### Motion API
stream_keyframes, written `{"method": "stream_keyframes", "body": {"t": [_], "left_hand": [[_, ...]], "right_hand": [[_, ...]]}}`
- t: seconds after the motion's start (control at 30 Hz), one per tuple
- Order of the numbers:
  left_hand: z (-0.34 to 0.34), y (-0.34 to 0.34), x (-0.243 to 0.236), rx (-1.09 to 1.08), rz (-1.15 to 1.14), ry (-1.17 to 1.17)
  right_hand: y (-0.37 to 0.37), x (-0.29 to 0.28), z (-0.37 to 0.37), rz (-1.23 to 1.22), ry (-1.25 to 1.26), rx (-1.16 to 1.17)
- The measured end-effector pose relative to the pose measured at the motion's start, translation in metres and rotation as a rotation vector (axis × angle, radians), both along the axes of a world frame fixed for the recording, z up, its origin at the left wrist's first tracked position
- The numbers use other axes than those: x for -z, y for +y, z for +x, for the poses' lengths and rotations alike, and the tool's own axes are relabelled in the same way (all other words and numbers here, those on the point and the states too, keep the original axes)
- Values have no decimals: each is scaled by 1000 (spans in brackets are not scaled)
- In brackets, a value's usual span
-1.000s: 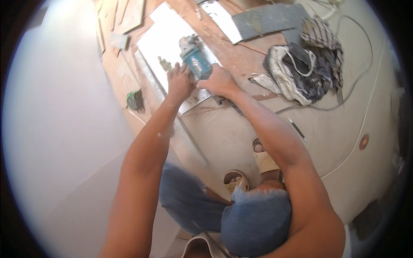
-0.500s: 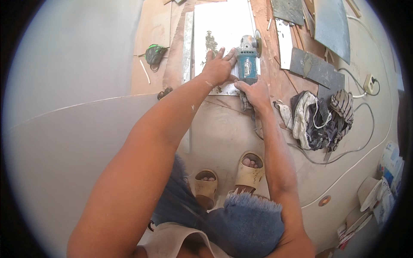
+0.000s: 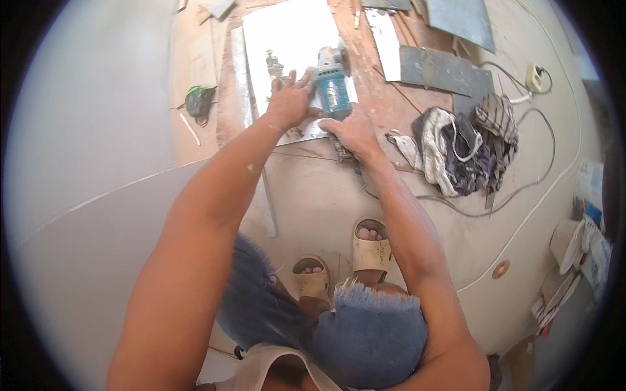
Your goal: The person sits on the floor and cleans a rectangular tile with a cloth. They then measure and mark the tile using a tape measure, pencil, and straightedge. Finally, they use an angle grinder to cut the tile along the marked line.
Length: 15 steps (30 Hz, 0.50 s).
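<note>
My right hand (image 3: 355,132) is wrapped round the rear of a teal angle grinder (image 3: 334,94). The grinder lies along the right edge of a white tile (image 3: 293,29), its grey head pointing away from me and its disc (image 3: 345,60) upright on the right side, slightly blurred. On the tile, close to the left of the grinder, my left hand (image 3: 290,101) lies flat with fingers spread and thumb towards the tool. Patches of greenish-grey dried mortar (image 3: 274,64) mark the tile. Whether the disc touches the tile edge, I cannot tell.
A long pale strip (image 3: 242,72) runs beside the tile. Further left lies a green-and-black tape measure (image 3: 199,101). Grey tile pieces (image 3: 443,70) and a heap of cloths (image 3: 463,146) are on the right. The cord (image 3: 450,207) loops past the cloths towards a socket block (image 3: 535,77).
The whole view has swung, so tile, grinder and hands appear further left and slightly tilted. Both hands keep their places, the right on the grinder and the left on the tile.
</note>
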<state>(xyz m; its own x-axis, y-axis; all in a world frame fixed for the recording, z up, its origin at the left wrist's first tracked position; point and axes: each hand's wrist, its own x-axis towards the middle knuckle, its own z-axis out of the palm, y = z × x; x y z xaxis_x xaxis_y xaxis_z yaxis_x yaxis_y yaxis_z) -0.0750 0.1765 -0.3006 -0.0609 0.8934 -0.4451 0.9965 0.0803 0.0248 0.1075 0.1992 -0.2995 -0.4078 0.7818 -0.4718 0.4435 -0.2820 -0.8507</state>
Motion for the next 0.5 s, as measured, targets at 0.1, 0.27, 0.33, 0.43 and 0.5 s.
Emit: {"method": "stream_keyframes", "body": {"t": [0.1,0.27,0.33,0.43,0.5], "left_hand": [[-3,-3,1,-3,52,-21],[-2,-2,0,-5,35,-25],[-5,-2,1,8,33,-20],[-6,1,-2,-7,-53,11],[-7,0,-1,-19,-32,-2]], "right_hand": [[-2,2,2,-38,24,-12],[-7,16,4,14,-24,-22],[-9,11,3,-14,-17,-9],[-9,-1,6,-81,-23,-43],[-10,-4,5,-84,-7,-46]]}}
